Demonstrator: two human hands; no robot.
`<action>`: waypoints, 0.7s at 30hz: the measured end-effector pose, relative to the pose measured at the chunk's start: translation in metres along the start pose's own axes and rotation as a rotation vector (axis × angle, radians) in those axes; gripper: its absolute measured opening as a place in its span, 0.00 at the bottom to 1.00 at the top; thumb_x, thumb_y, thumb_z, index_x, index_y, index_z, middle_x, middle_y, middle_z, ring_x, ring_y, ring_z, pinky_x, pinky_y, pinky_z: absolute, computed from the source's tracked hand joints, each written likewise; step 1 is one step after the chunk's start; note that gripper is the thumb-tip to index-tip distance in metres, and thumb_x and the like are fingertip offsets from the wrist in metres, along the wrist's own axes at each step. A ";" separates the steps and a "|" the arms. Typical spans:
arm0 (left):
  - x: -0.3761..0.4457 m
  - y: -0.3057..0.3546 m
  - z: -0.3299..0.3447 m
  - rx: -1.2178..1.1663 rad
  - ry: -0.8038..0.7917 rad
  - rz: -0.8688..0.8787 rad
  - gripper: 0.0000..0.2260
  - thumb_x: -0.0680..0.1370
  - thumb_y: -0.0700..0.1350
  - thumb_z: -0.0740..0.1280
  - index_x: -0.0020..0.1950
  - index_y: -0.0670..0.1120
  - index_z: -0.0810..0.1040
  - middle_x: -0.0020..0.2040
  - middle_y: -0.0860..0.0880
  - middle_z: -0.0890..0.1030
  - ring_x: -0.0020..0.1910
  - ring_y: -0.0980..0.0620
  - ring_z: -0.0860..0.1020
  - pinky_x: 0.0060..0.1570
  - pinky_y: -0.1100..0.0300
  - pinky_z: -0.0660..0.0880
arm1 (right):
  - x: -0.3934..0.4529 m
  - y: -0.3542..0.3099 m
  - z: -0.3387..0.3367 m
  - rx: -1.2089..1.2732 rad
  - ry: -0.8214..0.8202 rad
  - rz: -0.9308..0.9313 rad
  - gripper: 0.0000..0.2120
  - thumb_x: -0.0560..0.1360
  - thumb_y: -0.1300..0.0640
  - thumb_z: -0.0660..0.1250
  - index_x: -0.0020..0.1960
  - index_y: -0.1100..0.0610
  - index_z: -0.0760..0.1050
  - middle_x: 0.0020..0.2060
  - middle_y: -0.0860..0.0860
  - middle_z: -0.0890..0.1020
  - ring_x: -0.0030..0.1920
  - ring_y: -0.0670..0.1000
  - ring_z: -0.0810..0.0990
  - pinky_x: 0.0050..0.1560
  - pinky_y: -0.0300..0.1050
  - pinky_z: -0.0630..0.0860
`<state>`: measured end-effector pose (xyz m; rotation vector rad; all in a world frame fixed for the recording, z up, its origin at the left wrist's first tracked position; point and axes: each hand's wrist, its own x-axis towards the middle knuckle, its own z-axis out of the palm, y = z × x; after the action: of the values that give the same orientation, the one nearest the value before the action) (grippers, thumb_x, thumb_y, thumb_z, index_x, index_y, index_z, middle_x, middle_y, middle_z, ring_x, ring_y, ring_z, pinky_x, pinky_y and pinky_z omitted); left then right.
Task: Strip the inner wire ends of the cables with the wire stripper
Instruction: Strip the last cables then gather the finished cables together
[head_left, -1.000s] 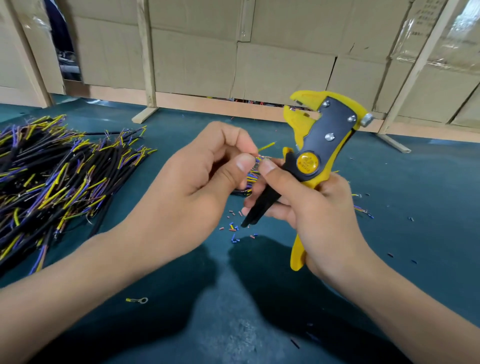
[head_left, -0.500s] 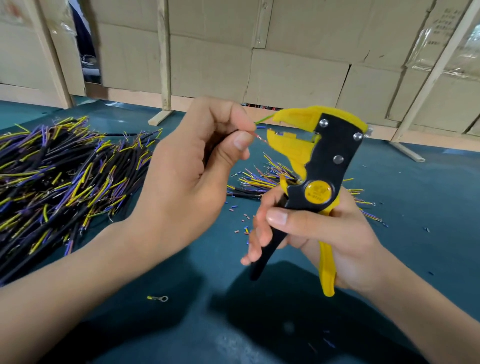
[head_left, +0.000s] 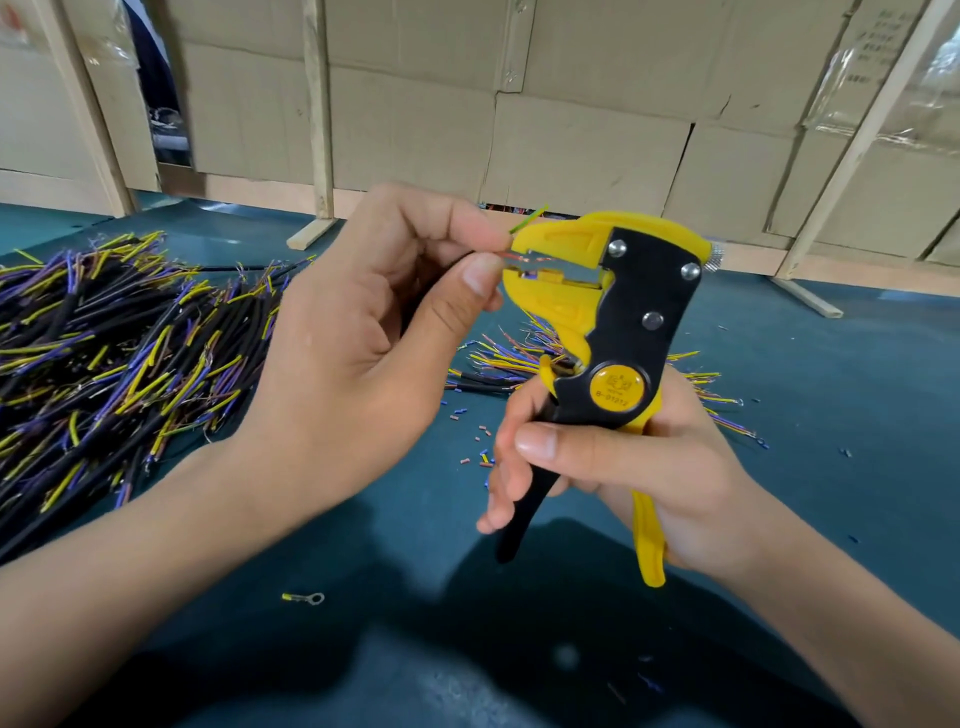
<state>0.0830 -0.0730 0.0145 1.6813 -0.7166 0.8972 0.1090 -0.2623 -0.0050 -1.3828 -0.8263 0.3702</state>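
Note:
My right hand (head_left: 639, 473) grips the handles of a yellow and black wire stripper (head_left: 623, 332), held upright above the table. My left hand (head_left: 363, 332) pinches a black cable between thumb and forefinger, most of it hidden in the hand. The cable's thin inner wires (head_left: 522, 258) reach into the stripper's yellow jaws, and a yellow-green wire (head_left: 529, 218) sticks up past the top jaw. A large heap of black cables with yellow, purple and brown ends (head_left: 104, 353) lies at the left. A smaller pile of cables (head_left: 519, 358) lies behind the stripper.
Small bits of cut insulation (head_left: 480, 447) are scattered on the dark teal table (head_left: 857, 415). A loose ring terminal (head_left: 306, 598) lies near the front. Cardboard boxes and wooden slats (head_left: 319, 130) close off the far edge.
Both hands rose from low over the table. The stripper turned its jaws toward my left hand, and the inner wires moved into the jaws.

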 end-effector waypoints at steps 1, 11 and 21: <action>0.000 0.001 0.000 0.008 0.004 -0.003 0.08 0.83 0.38 0.63 0.57 0.51 0.73 0.47 0.51 0.81 0.46 0.51 0.81 0.50 0.56 0.77 | 0.000 0.000 0.000 0.004 0.002 -0.001 0.04 0.74 0.60 0.70 0.44 0.61 0.80 0.36 0.58 0.81 0.37 0.65 0.83 0.43 0.79 0.77; 0.002 0.011 -0.001 0.094 0.030 0.004 0.10 0.81 0.38 0.66 0.54 0.54 0.74 0.42 0.58 0.82 0.38 0.49 0.79 0.36 0.48 0.74 | 0.003 0.002 -0.001 0.011 -0.011 -0.004 0.03 0.74 0.61 0.69 0.42 0.60 0.79 0.35 0.58 0.81 0.36 0.64 0.83 0.41 0.81 0.74; 0.003 0.011 -0.001 0.059 -0.010 -0.019 0.10 0.81 0.36 0.65 0.53 0.51 0.69 0.41 0.57 0.79 0.44 0.46 0.82 0.42 0.59 0.73 | 0.003 0.000 0.004 0.096 -0.040 0.036 0.07 0.71 0.63 0.68 0.37 0.65 0.75 0.30 0.60 0.75 0.30 0.63 0.79 0.37 0.72 0.78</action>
<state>0.0758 -0.0749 0.0232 1.7434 -0.6860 0.9054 0.1079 -0.2573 -0.0043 -1.3058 -0.8073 0.4612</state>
